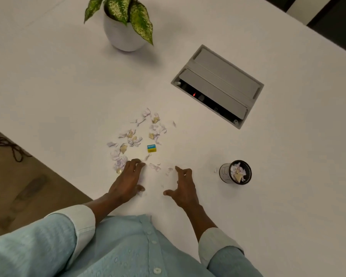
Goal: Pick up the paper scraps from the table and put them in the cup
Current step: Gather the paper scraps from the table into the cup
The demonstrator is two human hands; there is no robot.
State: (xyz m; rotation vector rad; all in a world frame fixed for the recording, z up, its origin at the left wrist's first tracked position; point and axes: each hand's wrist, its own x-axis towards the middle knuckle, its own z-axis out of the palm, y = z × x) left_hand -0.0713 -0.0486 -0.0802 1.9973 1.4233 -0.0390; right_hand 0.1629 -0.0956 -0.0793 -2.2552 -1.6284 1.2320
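While palm-down on the tabletop [68, 86], the left hand [128, 180]'s loose grip touches paper scraps [120, 162]; the right hand [185, 186] splays empty.

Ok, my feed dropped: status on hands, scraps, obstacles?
Left hand open on scraps, right hand open, empty. Cup partly filled. Blue-yellow box among scraps.

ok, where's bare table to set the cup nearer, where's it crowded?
Bare: between right hand and cup, bar one stray scrap; left of the paper scraps up to the plant pot; right of the cup, below the cable hatch. Crowded: around the blue-yellow box, down to the left hand.
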